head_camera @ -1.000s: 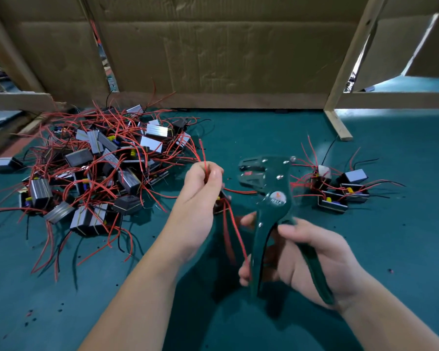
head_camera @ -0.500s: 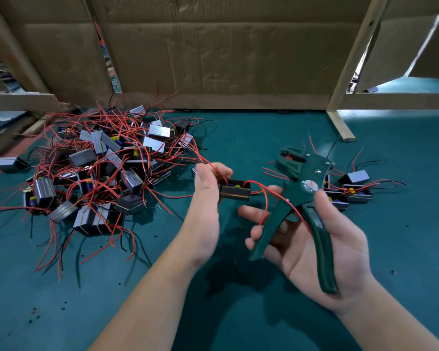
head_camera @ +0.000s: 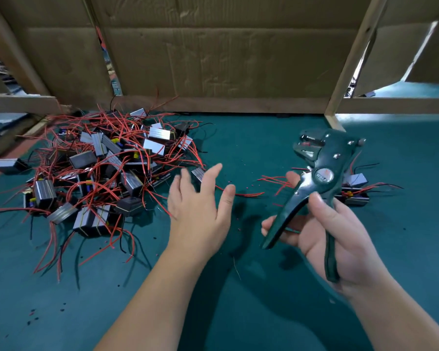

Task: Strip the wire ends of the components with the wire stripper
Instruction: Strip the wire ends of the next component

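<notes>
- left hand: released, fingers straight and spread, palm down, grasping nothing; held over the table just right of the big heap, fingertips pointing away from the body.
- right hand: clenched round the handles of the wire stripper, thumb laid across the front, other fingers curled behind the near handle.
- wire stripper: dark green, round orange-and-silver badge at the pivot; lifted off the table in the right hand, head up and turned to the left, handles spread apart, nothing seen between its jaws.
- pile of components: left half of the table; grey and black blocks heaped at all angles, tangled in red and a few black leads. One block at the heap's right edge shows between the left hand's fingers; touched or not, cannot be told.
- small group of components: right side of the table, behind the wire stripper and partly hidden by it, well apart from the heap.
- red wire ends: flat on the table between the two hands, trailing from the small group.
- lone component: far left, apart from the heap.
- specks: small dark and red bits scattered on the near left of the table.
- cardboard wall: behind the table.
- wooden post: leaning upright at right.
</notes>
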Demonstrator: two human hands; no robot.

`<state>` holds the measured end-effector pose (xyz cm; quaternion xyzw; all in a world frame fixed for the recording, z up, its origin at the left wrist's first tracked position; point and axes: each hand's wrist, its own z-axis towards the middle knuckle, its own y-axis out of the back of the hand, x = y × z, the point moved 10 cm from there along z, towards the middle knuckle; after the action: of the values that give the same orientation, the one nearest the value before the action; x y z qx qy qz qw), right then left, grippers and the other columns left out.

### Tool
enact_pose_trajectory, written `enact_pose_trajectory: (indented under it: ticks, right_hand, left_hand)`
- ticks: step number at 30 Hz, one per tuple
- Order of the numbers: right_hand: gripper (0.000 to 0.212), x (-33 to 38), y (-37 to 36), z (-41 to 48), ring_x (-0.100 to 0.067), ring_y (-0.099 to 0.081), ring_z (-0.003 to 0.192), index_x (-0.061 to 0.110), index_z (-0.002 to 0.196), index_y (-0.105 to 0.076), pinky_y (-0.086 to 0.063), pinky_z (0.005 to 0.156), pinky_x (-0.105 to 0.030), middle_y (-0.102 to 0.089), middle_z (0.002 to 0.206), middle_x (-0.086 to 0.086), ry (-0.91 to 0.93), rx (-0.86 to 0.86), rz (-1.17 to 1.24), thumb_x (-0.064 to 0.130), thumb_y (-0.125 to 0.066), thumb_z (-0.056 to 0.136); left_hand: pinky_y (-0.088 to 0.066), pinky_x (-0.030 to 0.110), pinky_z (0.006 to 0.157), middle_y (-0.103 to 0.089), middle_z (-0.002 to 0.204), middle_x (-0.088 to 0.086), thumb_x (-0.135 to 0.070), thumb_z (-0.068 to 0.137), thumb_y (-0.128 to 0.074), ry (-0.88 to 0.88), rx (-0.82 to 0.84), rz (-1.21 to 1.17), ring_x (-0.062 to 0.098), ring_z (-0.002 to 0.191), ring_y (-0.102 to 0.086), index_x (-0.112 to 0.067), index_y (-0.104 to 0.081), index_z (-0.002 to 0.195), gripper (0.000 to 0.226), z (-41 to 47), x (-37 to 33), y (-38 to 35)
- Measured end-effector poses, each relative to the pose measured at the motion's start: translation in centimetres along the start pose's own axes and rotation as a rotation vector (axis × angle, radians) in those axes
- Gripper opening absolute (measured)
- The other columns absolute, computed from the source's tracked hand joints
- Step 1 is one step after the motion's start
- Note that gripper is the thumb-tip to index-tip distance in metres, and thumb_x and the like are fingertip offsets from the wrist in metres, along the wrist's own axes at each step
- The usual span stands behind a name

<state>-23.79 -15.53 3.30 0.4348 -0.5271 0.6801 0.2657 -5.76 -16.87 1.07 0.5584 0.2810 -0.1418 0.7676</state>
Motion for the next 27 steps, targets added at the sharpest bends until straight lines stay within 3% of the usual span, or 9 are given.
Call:
enact_pose_trajectory:
  ticks: [3, 7, 10, 13, 15, 17, 20, 23, 27]
  right_hand:
    - [0.047, -0.9, -0.1, -0.1, -0.041, -0.067, 0.075, 0.018, 0.101, -0.072, -0.055, 0.068, -0.051, -0.071, 0.103, -0.008, -0.073, -0.011, 0.009, 0.038, -0.086, 0.061]
    - [0.064, -2.6, 0.4, -0.4, -0.045, -0.064, 0.071, -0.004, 0.122, -0.051, -0.054, 0.065, -0.053, -0.056, 0.13, -0.024, -0.244, -0.045, 0.105, 0.025, -0.068, 0.068]
    - [0.075, -2.6, -0.2, -0.6, -0.043, -0.065, 0.07, 0.004, 0.13, -0.051, -0.055, 0.065, -0.052, -0.058, 0.132, -0.018, -0.268, -0.006, 0.146, 0.026, -0.067, 0.061]
    - [0.073, -2.0, -0.7, -0.5, -0.041, -0.067, 0.07, 0.011, 0.133, -0.052, -0.056, 0.066, -0.05, -0.059, 0.132, -0.014, -0.228, 0.045, 0.17, 0.024, -0.066, 0.062]
    - [0.077, -1.8, -1.1, -0.5, -0.04, -0.067, 0.071, 0.011, 0.134, -0.051, -0.056, 0.067, -0.05, -0.058, 0.133, -0.015, -0.227, 0.079, 0.184, 0.022, -0.073, 0.061]
    - [0.081, -1.9, -1.2, -0.5, -0.041, -0.067, 0.072, 0.01, 0.134, -0.05, -0.056, 0.068, -0.05, -0.058, 0.133, -0.016, -0.235, 0.082, 0.189, 0.023, -0.078, 0.059]
    - [0.078, -1.8, -1.0, -0.5, -0.041, -0.067, 0.07, 0.009, 0.132, -0.051, -0.056, 0.067, -0.05, -0.057, 0.134, -0.015, -0.232, 0.061, 0.194, 0.022, -0.074, 0.058]
    - [0.084, -1.5, -1.2, -0.6, -0.042, -0.066, 0.07, 0.006, 0.131, -0.052, -0.056, 0.068, -0.051, -0.055, 0.137, -0.012, -0.215, 0.081, 0.2, 0.021, -0.082, 0.055]
    - [0.098, -1.7, -1.7, -0.7, -0.042, -0.066, 0.071, 0.005, 0.133, -0.051, -0.056, 0.07, -0.054, -0.053, 0.139, -0.012, -0.243, 0.104, 0.185, 0.028, -0.09, 0.046]
  left_hand:
    - [0.004, 0.045, 0.115, -0.016, 0.155, 0.02, -0.062, 0.093, -0.021, 0.111, 0.093, 0.189, 0.027, 0.144, -0.002, -0.053, -0.021, 0.142, 0.05, 0.5, 1.4, -1.5]
    - [0.007, 0.049, 0.113, -0.023, 0.153, 0.013, -0.06, 0.095, -0.024, 0.083, 0.092, 0.305, 0.024, 0.143, -0.006, -0.039, -0.026, 0.145, 0.054, 1.0, 1.4, -1.9]
    - [-0.004, 0.043, 0.112, -0.034, 0.148, 0.005, -0.054, 0.096, -0.034, 0.06, -0.033, 0.219, 0.021, 0.139, -0.019, -0.028, -0.04, 0.14, 0.052, 1.2, 1.0, -0.3]
    - [-0.026, 0.028, 0.103, -0.05, 0.131, 0.003, -0.035, 0.093, -0.055, -0.007, -0.205, -0.116, 0.016, 0.123, -0.043, -0.019, -0.057, 0.125, 0.035, 1.2, 0.5, 2.4]
    - [-0.039, 0.016, 0.087, -0.064, 0.107, -0.005, -0.023, 0.089, -0.066, -0.033, -0.27, -0.345, 0.008, 0.098, -0.059, -0.022, -0.065, 0.106, 0.018, 1.0, 0.4, 3.8]
    - [-0.048, 0.017, 0.075, -0.07, 0.081, -0.009, -0.018, 0.084, -0.072, 0.079, -0.255, -0.666, 0.006, 0.076, -0.067, -0.023, -0.065, 0.084, 0.009, 1.1, 1.4, 3.6]
    - [-0.057, 0.028, 0.065, -0.066, 0.066, 0.002, -0.012, 0.081, -0.075, 0.25, -0.142, -1.092, 0.018, 0.067, -0.07, -0.015, -0.052, 0.066, 0.027, 0.9, 1.9, 1.8]
    - [-0.054, 0.029, 0.053, -0.06, 0.071, 0.003, -0.004, 0.081, -0.071, 0.257, 0.002, -1.257, 0.023, 0.064, -0.07, -0.018, -0.044, 0.076, 0.03, 0.5, 0.5, 0.7]
    - [-0.055, 0.031, 0.059, -0.058, 0.078, 0.0, 0.007, 0.087, -0.053, 0.192, 0.219, -1.305, 0.03, 0.069, -0.07, -0.031, -0.058, 0.104, 0.042, -0.3, -1.8, -0.1]
